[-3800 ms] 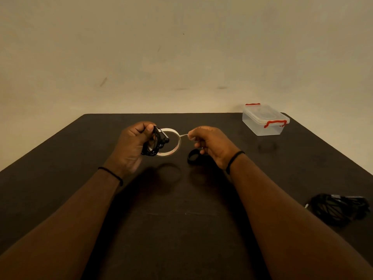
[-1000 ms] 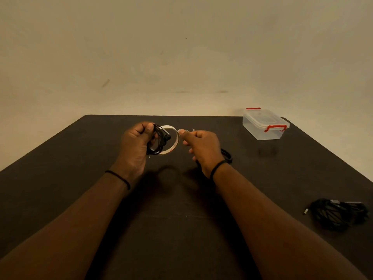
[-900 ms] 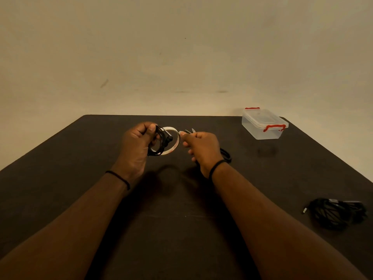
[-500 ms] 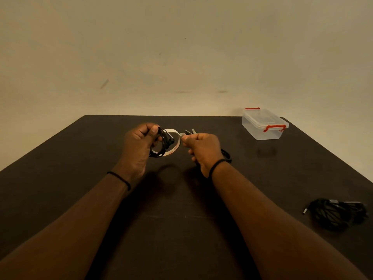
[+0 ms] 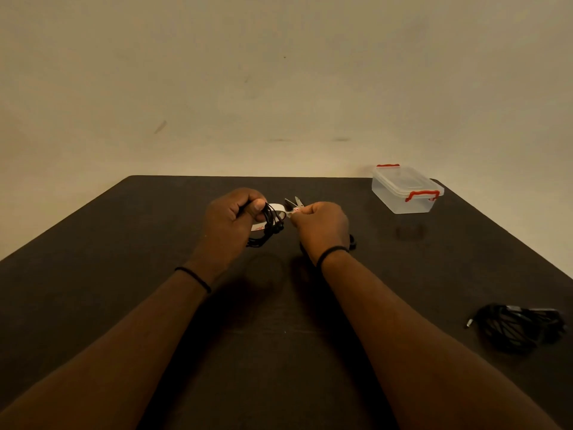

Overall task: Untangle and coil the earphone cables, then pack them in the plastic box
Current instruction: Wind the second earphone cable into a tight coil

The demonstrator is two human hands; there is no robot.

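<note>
My left hand (image 5: 232, 221) grips a coiled black earphone cable (image 5: 269, 228) together with a white tape roll (image 5: 277, 208) above the middle of the dark table. My right hand (image 5: 321, 226) holds small scissors (image 5: 294, 202) just right of the roll. The blades are parted and point away from me at the tape; a black handle loop (image 5: 352, 242) shows beside my wrist. A clear plastic box (image 5: 403, 193) with red clips stands shut at the far right.
A loose tangle of black earphone cables (image 5: 516, 328) lies near the right edge of the dark table (image 5: 124, 274). A plain wall rises behind the table's far edge.
My right hand, which held a pulled-out tape strip to the right, has closed in on the roll and now shows scissors blades. My left hand turned the coil slightly downward.
</note>
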